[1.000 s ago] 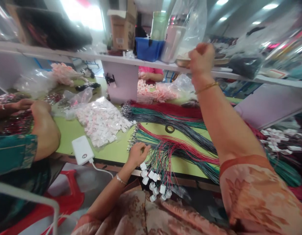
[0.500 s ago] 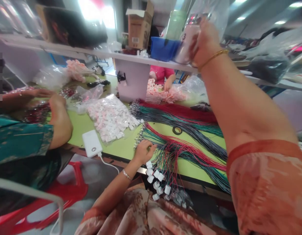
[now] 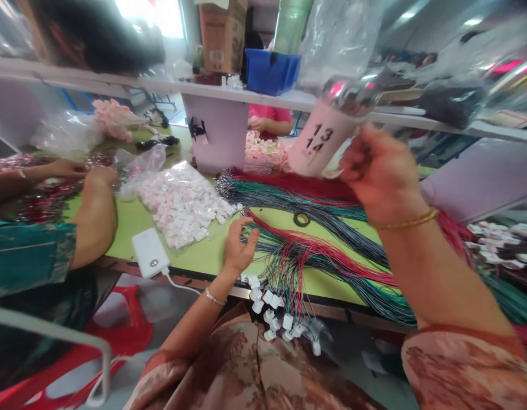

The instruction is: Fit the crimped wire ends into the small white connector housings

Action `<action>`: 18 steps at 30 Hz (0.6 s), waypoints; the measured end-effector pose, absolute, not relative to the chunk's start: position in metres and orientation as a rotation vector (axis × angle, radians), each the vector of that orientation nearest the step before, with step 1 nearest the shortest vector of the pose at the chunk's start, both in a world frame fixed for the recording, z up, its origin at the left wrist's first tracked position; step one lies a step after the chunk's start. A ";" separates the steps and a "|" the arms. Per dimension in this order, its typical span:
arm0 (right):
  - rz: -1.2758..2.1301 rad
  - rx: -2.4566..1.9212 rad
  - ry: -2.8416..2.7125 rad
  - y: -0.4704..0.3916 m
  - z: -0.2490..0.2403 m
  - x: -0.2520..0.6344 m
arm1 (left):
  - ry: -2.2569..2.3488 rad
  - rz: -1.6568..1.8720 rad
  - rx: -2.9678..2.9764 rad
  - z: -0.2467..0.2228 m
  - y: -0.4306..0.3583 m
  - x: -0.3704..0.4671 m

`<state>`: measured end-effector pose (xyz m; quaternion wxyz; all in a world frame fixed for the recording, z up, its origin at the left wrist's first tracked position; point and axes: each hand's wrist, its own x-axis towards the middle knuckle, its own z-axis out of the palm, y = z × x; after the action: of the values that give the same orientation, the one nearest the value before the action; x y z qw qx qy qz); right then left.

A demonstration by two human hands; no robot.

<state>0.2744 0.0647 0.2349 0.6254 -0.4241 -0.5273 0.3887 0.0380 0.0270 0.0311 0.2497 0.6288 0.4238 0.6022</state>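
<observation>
A pale pink mug (image 3: 312, 134) marked 13 14, with a shiny metallic lid, hangs tilted above the wire bundles. My right hand (image 3: 377, 168) is closed round its handle. Lower and to the left, my left hand (image 3: 241, 245) is raised at the table edge with its fingers apart and nothing in them. Beside it lie red, green and dark wires (image 3: 306, 250), whose white connectors (image 3: 270, 307) dangle over the table's front edge. A clear bag of white connectors (image 3: 182, 202) is left of my left hand.
Black tape (image 3: 301, 219) lies between the wire bundles. A white power bank (image 3: 150, 252) with a cable is near the front edge. The shelf (image 3: 161, 85) holds a blue bin (image 3: 272, 71) and a carton (image 3: 223, 37). A co-worker's arms (image 3: 95, 210) are at left.
My right hand has brought the mug down from the shelf, toward me. My left hand has lifted a little and its fingers have spread. The view has shifted slightly.
</observation>
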 end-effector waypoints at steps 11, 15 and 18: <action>1.234 -1.073 -1.090 -0.019 0.129 0.229 | 0.643 1.343 1.846 0.125 0.026 0.038; 1.354 -1.051 -1.102 -0.037 0.116 0.215 | 0.604 1.202 1.893 0.128 0.016 0.036; 1.374 -1.044 -1.118 -0.046 0.107 0.211 | 0.660 1.198 1.777 0.128 0.006 0.033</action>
<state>0.2115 -0.0455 0.1071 0.5166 -0.4350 -0.4655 0.5721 0.0329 0.0060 0.1283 0.4347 0.7137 0.2649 0.4811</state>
